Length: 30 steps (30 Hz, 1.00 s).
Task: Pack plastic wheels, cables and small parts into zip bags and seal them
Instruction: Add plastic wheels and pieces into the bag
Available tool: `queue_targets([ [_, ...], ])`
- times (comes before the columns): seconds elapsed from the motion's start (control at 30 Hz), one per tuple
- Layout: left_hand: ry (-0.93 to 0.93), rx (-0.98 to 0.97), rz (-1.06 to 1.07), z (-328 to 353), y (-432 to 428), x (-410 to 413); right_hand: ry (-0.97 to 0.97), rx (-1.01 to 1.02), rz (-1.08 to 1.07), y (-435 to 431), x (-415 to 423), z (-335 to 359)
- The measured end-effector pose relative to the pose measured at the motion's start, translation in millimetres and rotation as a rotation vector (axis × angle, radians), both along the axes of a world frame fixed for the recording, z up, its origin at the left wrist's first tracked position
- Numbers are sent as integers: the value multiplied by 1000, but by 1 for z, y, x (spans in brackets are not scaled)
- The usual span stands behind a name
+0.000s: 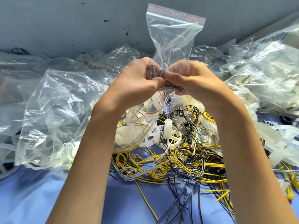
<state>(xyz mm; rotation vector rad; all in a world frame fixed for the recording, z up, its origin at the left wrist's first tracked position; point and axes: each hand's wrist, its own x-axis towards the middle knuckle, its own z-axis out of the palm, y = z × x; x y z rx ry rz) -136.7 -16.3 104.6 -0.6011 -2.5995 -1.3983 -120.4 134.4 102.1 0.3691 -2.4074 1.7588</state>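
A clear zip bag (174, 34) with a red seal stripe stands up above my hands, its mouth at the top. My left hand (137, 80) and my right hand (191, 78) meet at its lower end, fingers curled, pinching the bag around small grey metal parts (159, 73), screws and round pieces. Below my hands lies a tangle of yellow, black and grey cables (178, 164) mixed with white plastic wheels (155, 136) on the blue table cover (32, 199).
Crumpled clear bags (61, 113) with wheels and wires pile up at the left. More filled bags (267, 70) heap at the right. A grey wall (64, 21) with dark marks rises behind the table.
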Motion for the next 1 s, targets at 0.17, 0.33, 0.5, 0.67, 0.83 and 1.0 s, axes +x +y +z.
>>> queue_targets([
  [0.17, -25, 79, -40, 3, 2, 4, 79, -23, -59, -3, -5, -2],
  [0.33, -21, 143, -54, 4, 5, 5, 125, -85, -86, -7, -6, -2],
  [0.5, 14, 160, 3, 6, 1, 3, 116, -143, -27, -5, -2, 0],
  [0.67, 57, 141, 24, 2, -7, -2, 102, -197, 47, -1, 0, -1],
  [0.83, 24, 149, 5, 2, -5, -3, 137, -150, 11, -1, 0, -1],
  [1.0, 26, 191, -2, 1, 0, -3, 161, -167, -64, -2, -1, 1],
])
